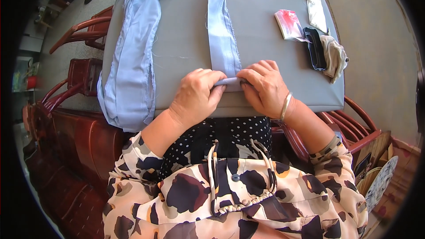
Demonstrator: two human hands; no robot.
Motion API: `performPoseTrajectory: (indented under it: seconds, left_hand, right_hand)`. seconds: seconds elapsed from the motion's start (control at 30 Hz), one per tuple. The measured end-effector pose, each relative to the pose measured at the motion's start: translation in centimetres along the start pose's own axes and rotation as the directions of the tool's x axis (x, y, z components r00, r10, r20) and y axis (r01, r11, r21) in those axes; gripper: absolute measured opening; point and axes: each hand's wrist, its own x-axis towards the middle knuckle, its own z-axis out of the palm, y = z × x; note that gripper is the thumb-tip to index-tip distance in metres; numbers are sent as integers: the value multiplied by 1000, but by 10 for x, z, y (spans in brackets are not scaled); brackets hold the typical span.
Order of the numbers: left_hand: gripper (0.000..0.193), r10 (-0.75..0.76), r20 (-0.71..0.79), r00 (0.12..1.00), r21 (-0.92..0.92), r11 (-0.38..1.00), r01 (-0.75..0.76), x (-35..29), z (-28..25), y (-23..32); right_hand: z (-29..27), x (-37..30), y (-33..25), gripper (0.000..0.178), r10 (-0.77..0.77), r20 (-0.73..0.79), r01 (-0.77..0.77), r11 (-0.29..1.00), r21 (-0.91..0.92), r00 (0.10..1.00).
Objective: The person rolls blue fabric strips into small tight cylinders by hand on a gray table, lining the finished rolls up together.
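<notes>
A long light-blue fabric strip [222, 40] with frayed edges runs from the table's far edge toward me. At its near end, the cloth is folded or rolled over crosswise between my hands. My left hand [195, 90] pinches the left end of this fold between thumb and fingers. On the other end, my right hand [265, 84] grips the fold the same way, a bangle around its wrist. The strip's very tips are hidden under my fingers. To the left lies a larger pile of the same blue fabric [137, 62], hanging over the table's near edge.
The grey-covered table [181, 31] carries a red-and-white packet [289, 24], a white pouch [316, 11], a dark open case [314, 48] and a beige cloth item [334, 57] at right. Red wooden chairs [84, 77] stand left, another chair [358, 119] right.
</notes>
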Motion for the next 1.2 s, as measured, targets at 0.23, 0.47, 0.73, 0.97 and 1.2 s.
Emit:
performPoseTrajectory:
  seconds: [0.23, 0.47, 0.73, 0.97, 1.2]
  left_hand:
    - [23, -349, 79, 934, -44, 935, 353, 17, -12, -1]
    - [29, -314, -13, 949, 42, 948, 314, 14, -5, -5]
    - [31, 227, -59, 972, 127, 968, -218, 1, 1, -5]
    - [18, 132, 44, 990, 47, 990, -135, -4, -8, 5]
    - [16, 7, 29, 1000, 28, 1000, -8, 2, 2, -7]
  right_hand:
    - [3, 2, 3, 22, 3, -186, -21, 995, -93, 983]
    - [10, 3, 4, 28, -185, -126, 153, 962, -225, 975]
    - [11, 5, 7, 19, -174, -177, 139, 971, -192, 969]
    - [-1, 2, 2, 21, -78, 1, 78, 992, 101, 997]
    - [3, 1, 1, 21, 52, -101, -62, 993, -101, 994]
